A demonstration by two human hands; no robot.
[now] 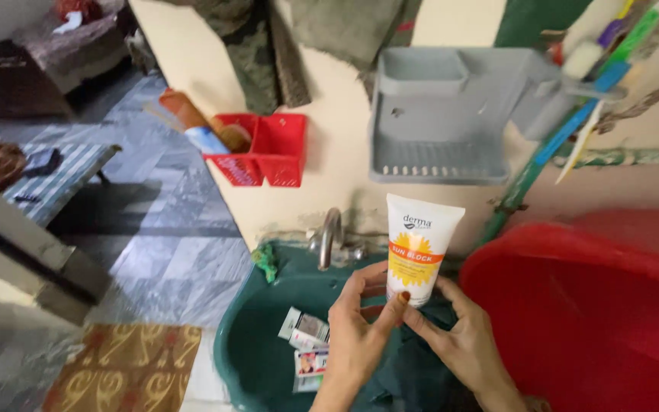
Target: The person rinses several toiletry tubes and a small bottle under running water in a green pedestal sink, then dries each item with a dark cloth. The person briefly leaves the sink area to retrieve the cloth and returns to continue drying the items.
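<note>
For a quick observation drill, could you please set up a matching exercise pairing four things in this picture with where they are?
Things:
1. white squeeze tube with orange and yellow label
2. grey plastic wall rack
3. small flat cartons
4. red plastic basket

Places:
A. lying inside the dark green sink
B. on the wall left of the metal tap
C. held upright between left hand and right hand
D. mounted above the tap

Pairs: 1-C, 2-D, 3-A, 4-B
</note>
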